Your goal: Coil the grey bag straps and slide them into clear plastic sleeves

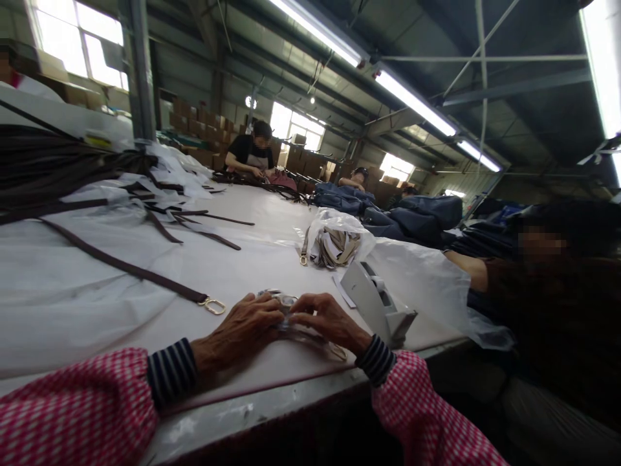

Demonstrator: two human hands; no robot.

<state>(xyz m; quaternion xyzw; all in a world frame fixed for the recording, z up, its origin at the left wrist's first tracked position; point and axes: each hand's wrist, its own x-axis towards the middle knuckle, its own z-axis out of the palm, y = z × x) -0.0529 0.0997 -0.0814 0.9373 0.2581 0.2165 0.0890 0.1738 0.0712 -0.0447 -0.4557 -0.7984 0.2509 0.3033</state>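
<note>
Close to the table's front edge, both hands are on a small strap bundle [286, 301], partly wrapped in something clear and shiny. My left hand [245, 330] presses over its left side, fingers bent and closed against it. From the right, my right hand [332, 320] pinches at the bundle with thumb and fingertips. Under the right hand a strap end with a gold-coloured clasp [338, 351] sticks out. My fingers hide much of the bundle. Just right of them stands a grey tape dispenser [371, 301].
A dark brown strap [126, 262] with a gold clasp lies left, below a pile of straps [53, 165]. Beige straps sit in a plastic bag [337, 243] ahead. Navy bags [412, 217] lie farther back. A co-worker [548, 291] is close on the right; others work across the table.
</note>
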